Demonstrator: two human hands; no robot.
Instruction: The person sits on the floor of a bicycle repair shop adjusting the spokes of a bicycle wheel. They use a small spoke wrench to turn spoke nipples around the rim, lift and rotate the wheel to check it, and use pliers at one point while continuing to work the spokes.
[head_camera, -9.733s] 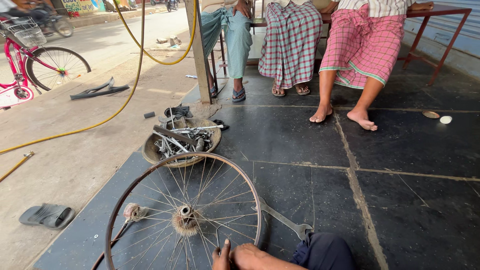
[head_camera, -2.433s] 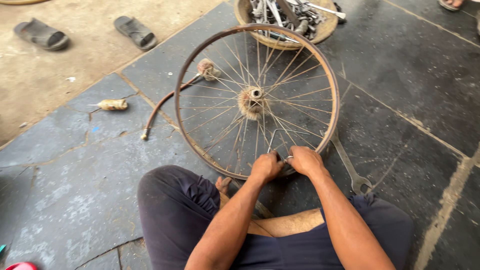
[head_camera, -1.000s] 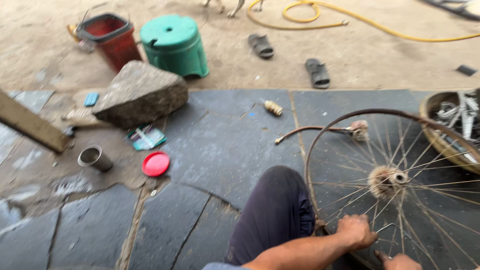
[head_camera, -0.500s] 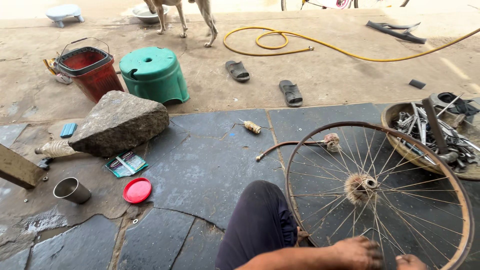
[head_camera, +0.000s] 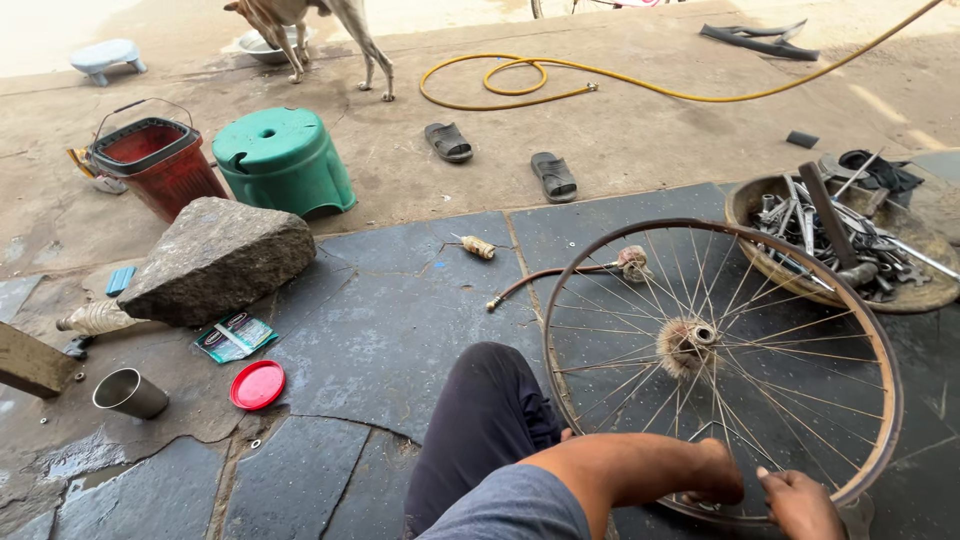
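Observation:
A bare bicycle wheel (head_camera: 560, 300), rusty rim with thin spokes and a dusty hub (head_camera: 685, 345), lies flat on the dark stone floor in front of my bent knee (head_camera: 490, 400). My left hand (head_camera: 715, 475) is closed over the near edge of the rim. My right hand (head_camera: 800, 505) sits right beside it at the frame's bottom edge, fingers pinched at the rim where a spoke meets it. Part of that hand is cut off by the frame.
A shallow bowl (head_camera: 760, 270) full of wrenches stands past the wheel on the right. A curved bar (head_camera: 545, 278) lies by the rim. To the left are a large rock (head_camera: 215, 260), green stool (head_camera: 285, 160), red bucket (head_camera: 160, 165), red lid (head_camera: 257, 385) and metal cup (head_camera: 130, 393). A dog (head_camera: 300, 20), sandals (head_camera: 553, 177) and yellow hose (head_camera: 520, 85) are beyond.
The view has swung right and up, bringing more of the wheel and the tool bowl into sight. Both hands stay at the near rim.

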